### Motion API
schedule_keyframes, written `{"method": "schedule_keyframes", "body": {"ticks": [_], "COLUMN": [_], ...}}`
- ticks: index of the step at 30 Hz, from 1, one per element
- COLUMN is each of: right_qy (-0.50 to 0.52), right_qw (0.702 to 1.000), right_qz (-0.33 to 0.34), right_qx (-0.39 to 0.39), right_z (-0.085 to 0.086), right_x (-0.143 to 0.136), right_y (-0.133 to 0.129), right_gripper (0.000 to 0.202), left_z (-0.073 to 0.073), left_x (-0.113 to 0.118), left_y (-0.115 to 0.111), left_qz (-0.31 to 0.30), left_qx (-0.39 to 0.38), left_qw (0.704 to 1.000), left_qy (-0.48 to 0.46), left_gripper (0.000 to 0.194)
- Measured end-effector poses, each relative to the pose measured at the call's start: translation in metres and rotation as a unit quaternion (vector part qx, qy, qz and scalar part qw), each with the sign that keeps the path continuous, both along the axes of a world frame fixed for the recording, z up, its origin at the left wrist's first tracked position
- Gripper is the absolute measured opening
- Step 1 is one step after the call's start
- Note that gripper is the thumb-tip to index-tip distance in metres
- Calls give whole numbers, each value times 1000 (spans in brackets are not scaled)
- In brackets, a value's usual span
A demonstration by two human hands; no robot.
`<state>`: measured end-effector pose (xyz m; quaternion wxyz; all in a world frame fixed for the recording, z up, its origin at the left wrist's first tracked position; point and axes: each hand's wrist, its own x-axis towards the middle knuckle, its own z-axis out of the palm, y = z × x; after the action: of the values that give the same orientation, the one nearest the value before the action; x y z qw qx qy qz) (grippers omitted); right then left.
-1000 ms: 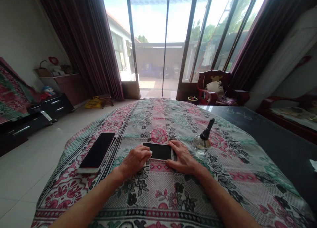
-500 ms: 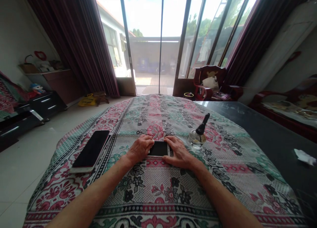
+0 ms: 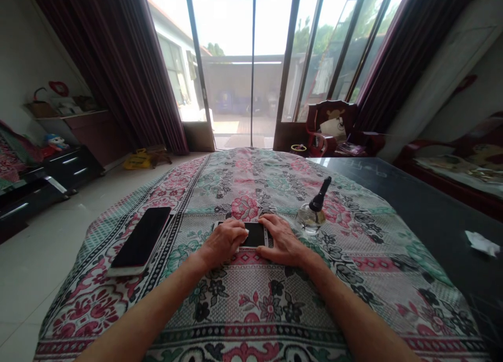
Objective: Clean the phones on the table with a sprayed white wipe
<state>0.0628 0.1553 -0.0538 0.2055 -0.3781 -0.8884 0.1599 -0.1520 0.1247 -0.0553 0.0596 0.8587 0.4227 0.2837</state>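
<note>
Against the frame half a second back, my left hand (image 3: 226, 241) has drawn nearer to me over the phone (image 3: 254, 235); it was at the far edge of the screen and now sits across its left part. More of the white tissue (image 3: 246, 232) shows at the fingertips. My right hand (image 3: 283, 241) keeps its place at the phone's right end.

The phone lies flat and crosswise in front of me on the flowered tablecloth (image 3: 271, 304). My left hand hides much of its left part; the middle of the dark screen is in plain sight. A clear bottle (image 3: 310, 219) with a black top stands near my right hand, on its far right side. A second phone (image 3: 143, 236) lies well to the left, screen up. At far right, a crumpled white paper (image 3: 482, 244) rests on the dark tabletop (image 3: 412, 205).

Both forearms reach forward and inward from the near edge. Left fingers are curled together, clamped on the tissue and pressed to the screen. Right fingers grip the phone, thumb at the near edge, fingertips at the far one.
</note>
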Motion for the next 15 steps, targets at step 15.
{"method": "schedule_keyframes", "body": {"ticks": [15], "right_qy": [34], "right_qw": [996], "right_qz": [43], "right_qx": [-69], "right_z": [2], "right_x": [14], "right_y": [8], "right_gripper": [61], "left_z": [-2], "left_x": [14], "left_y": [30], "left_qz": [15], "left_qx": [8], "left_qw": [1000], "left_qy": [14], "left_gripper": [22]}}
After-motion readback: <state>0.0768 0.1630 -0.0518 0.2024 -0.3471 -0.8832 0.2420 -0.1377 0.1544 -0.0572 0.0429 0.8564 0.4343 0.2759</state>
